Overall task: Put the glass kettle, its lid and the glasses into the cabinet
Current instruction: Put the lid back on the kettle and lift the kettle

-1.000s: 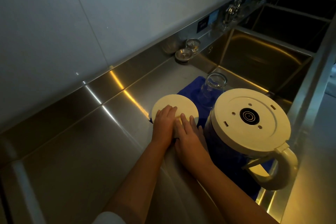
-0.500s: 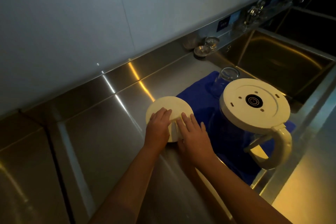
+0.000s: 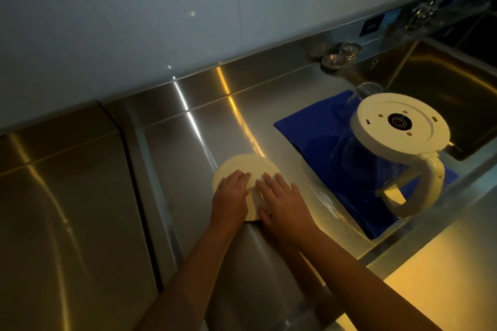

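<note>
Glassware is stood to the right of the hands: the glass kettle [image 3: 398, 126] is set upside down on a blue cloth [image 3: 309, 121], white base uppermost and handle on the near side, and one glass [image 3: 361, 95] is placed just beyond it on the same cloth. Writing on a dark label [image 3: 372, 26] at the back wall is too blurred to be read. The round white lid [image 3: 246, 168] is kept on the counter [image 3: 188, 142] beneath both hands; the left hand [image 3: 231, 196] and right hand [image 3: 282, 201] are laid flat on it side by side, fingers straight.

Dim, warm light glints off a steel counter [image 3: 80, 196] below a pale, perhaps tiled wall [image 3: 134, 8].
</note>
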